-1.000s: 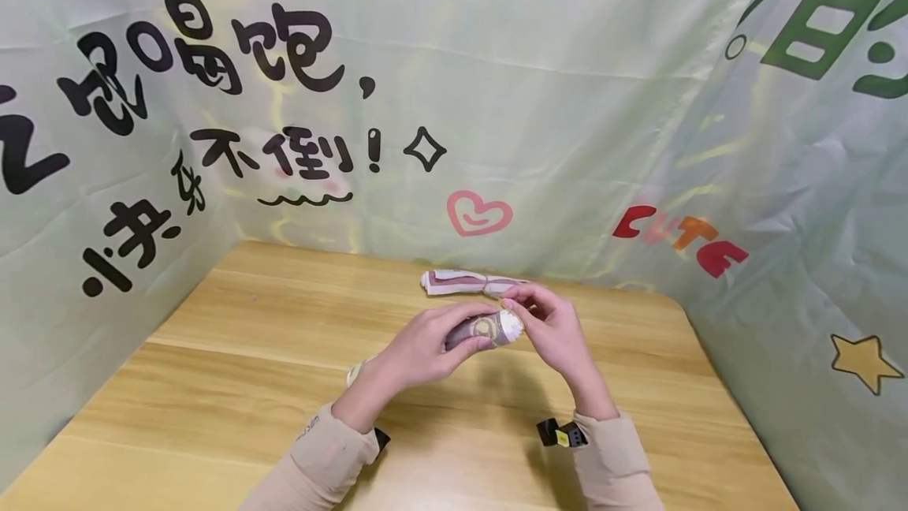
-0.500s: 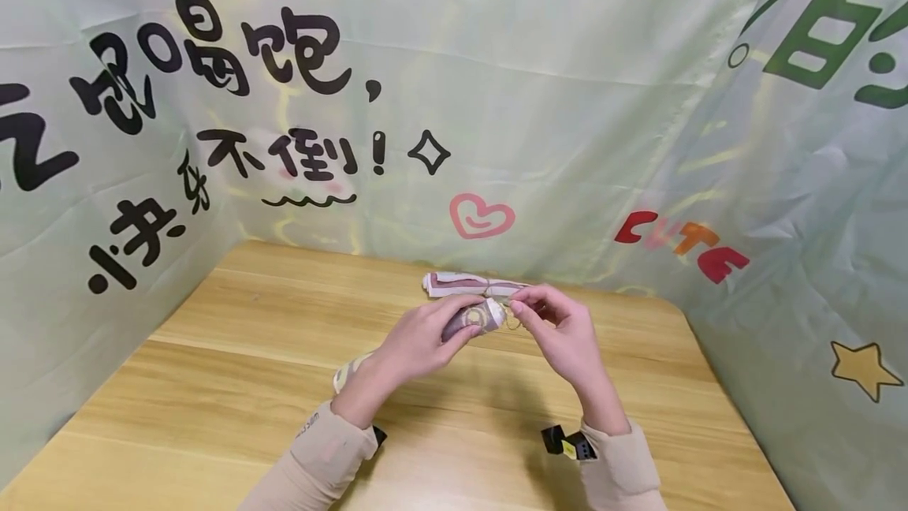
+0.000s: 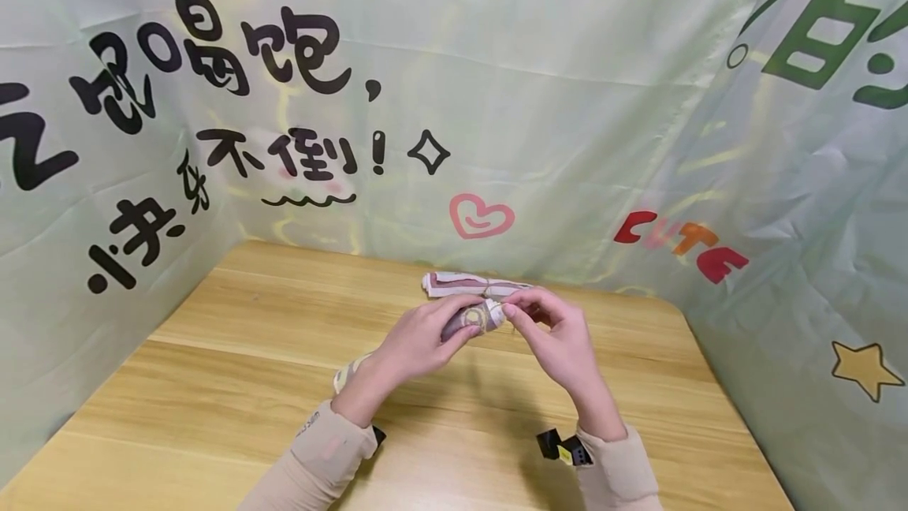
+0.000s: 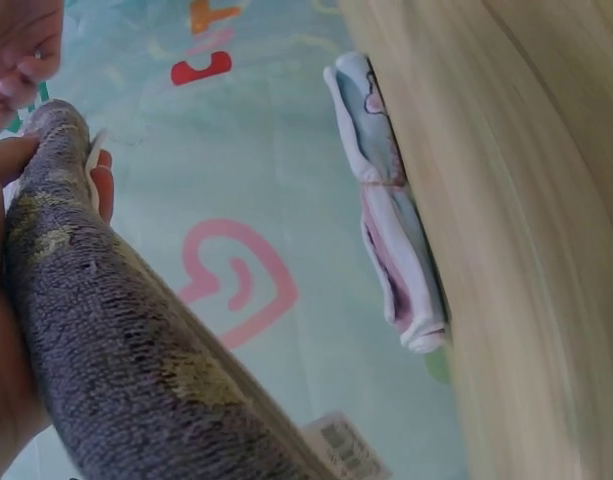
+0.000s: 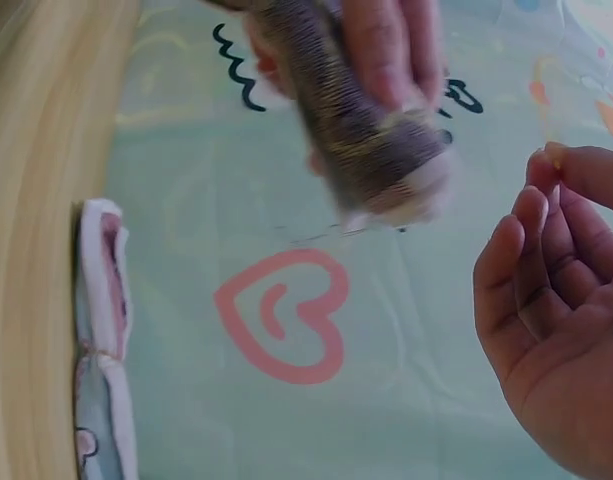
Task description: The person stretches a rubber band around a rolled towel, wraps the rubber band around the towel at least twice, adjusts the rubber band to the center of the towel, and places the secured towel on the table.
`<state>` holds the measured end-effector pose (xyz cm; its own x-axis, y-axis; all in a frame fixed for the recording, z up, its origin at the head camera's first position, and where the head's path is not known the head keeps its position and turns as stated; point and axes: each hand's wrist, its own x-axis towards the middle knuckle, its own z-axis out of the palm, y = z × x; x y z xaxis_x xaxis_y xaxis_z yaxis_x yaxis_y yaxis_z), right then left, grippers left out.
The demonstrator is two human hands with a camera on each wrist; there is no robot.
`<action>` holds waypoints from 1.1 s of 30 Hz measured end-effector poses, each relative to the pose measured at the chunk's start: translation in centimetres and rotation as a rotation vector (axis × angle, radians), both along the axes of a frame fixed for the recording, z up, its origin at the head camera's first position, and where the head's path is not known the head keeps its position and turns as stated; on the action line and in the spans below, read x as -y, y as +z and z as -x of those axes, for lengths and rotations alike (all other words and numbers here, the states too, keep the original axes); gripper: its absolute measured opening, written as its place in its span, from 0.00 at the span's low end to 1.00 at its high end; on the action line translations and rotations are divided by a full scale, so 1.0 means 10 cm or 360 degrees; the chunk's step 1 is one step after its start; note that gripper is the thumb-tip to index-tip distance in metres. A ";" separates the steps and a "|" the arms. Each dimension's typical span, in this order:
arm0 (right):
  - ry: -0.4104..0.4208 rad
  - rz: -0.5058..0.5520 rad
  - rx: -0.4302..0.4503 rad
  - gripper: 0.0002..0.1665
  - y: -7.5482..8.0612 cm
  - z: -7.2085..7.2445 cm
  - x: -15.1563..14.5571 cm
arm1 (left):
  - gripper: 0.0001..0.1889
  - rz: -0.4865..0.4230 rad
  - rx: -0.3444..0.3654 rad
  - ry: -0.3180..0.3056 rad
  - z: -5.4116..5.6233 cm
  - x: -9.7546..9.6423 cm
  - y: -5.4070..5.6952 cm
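A purple-grey towel (image 3: 470, 321) with yellow marks is rolled into a tight cylinder. My left hand (image 3: 413, 344) grips it, fingers over the top and thumb underneath. Its white end points toward my right hand (image 3: 556, 331). Between thumb and forefinger that hand pinches a thin yellowish band (image 5: 555, 156), mostly too fine to make out. In the left wrist view the towel's terry surface (image 4: 116, 320) fills the foreground, with a white tag (image 4: 344, 450) sticking out. A second rolled towel (image 3: 454, 284), white and pink, lies behind both hands, tied round its middle.
The wooden table (image 3: 284, 385) meets a printed cloth wall (image 3: 567, 140) at the back, and similar cloth hangs along both sides. A black wrist camera (image 3: 563, 448) sits at the right cuff.
The towel roll has shifted a little left. My right hand drew rightward with a thin loop showing, then came back close to the towel's end. The tied towel stays put.
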<state>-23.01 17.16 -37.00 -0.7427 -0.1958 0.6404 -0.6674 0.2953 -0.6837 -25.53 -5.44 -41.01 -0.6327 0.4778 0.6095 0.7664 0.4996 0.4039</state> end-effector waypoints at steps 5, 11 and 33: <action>-0.0102 -0.0033 0.0072 0.05 -0.02 0.03 0.00 | 0.20 -0.0048 -0.0049 -0.0125 -0.02 -0.02 0.01; -0.0161 -0.0036 0.0097 0.03 -0.01 0.04 -0.01 | 0.21 -0.0067 -0.0047 -0.0124 -0.05 -0.03 0.01; -0.0129 -0.0038 0.0172 0.03 -0.04 0.09 -0.08 | 0.15 -0.0166 -0.0362 -0.0307 -0.06 -0.08 0.00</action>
